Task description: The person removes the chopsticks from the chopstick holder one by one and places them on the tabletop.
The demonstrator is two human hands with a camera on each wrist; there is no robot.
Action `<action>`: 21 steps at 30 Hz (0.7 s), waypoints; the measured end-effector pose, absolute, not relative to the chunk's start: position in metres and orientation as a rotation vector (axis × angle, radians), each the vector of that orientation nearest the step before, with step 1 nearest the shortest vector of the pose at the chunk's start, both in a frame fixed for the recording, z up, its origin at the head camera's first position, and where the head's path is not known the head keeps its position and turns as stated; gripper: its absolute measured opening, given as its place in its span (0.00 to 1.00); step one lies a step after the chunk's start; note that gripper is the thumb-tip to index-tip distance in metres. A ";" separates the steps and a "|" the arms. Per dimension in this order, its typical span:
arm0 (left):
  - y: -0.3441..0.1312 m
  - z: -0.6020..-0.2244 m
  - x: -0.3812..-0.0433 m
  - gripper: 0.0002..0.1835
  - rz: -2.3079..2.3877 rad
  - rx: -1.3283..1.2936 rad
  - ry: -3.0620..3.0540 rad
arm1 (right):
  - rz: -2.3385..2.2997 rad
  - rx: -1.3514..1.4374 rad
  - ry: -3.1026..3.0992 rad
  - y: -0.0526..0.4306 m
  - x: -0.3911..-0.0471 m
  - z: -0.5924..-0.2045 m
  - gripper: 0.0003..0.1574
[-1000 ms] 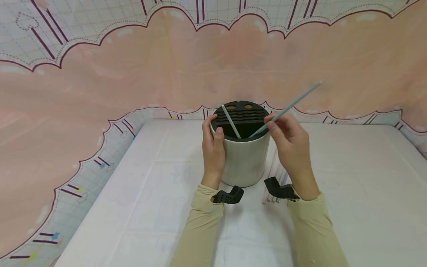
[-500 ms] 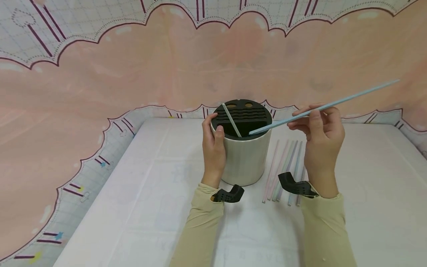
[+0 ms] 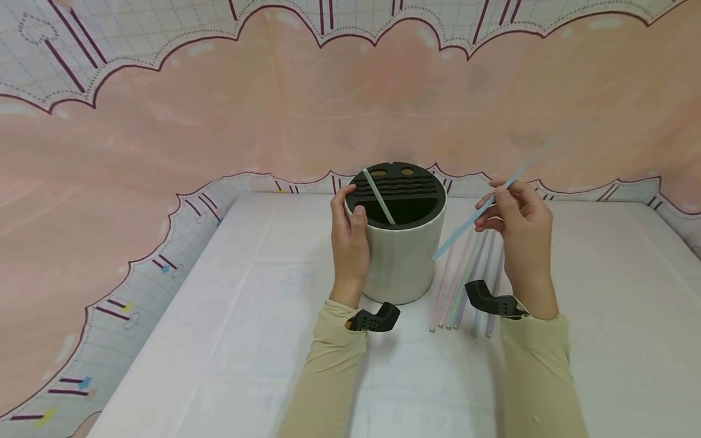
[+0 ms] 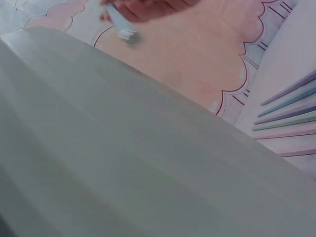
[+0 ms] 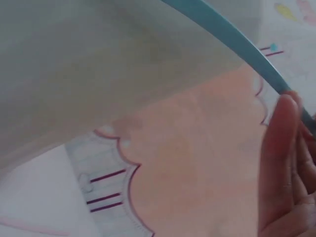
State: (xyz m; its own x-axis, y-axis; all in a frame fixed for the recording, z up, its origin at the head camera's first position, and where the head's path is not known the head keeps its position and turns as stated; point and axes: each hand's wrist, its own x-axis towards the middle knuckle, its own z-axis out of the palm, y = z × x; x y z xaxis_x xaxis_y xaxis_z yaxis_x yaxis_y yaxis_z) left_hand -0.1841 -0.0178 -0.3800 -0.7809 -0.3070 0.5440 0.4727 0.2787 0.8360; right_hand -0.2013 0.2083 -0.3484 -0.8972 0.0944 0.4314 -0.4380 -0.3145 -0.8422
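A white round utensil holder [image 3: 402,261] with a black slotted top stands upright on the table. My left hand [image 3: 350,249] grips its left side, fingers at the rim and thumb on the front. One pale chopstick [image 3: 379,198] leans inside the large front opening. To the right, my right hand [image 3: 523,237] pinches a light blue chopstick [image 3: 462,231] between thumb and fingers. It slants down left, its lower end overlapping the holder's right wall in the head view and its upper part blurred. In the right wrist view, the blue chopstick [image 5: 232,42] crosses in front of the holder.
Several pastel chopsticks [image 3: 460,292] lie side by side right of the holder, silver ends toward me. A white cloth [image 3: 235,340] covers the table. Behind it rises a peach patterned backdrop [image 3: 306,109]. Each wrist wears a black camera mount.
My right hand has moved right, and the blue chopstick's lower end has come out of the opening, swinging down outside the holder. The left hand and holder stay in place.
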 end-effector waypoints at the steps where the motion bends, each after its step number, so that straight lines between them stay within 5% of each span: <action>1: -0.018 -0.380 -0.184 0.29 -1.567 -0.147 -1.914 | 2.256 0.409 -1.695 0.209 -0.203 -0.352 0.18; 21: -0.020 -0.381 -0.181 0.28 -1.537 -0.150 -1.920 | 1.644 0.245 -3.094 0.204 -0.228 -0.417 0.23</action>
State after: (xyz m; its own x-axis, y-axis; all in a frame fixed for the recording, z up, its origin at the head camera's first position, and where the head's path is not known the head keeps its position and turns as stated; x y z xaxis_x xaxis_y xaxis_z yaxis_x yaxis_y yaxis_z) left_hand -0.1815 -0.0198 -0.3811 -0.7724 -0.3065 0.5562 0.4756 0.3012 0.8265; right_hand -0.2279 0.2038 -0.4173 -0.9228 -0.2883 -0.2556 0.0505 0.5672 -0.8220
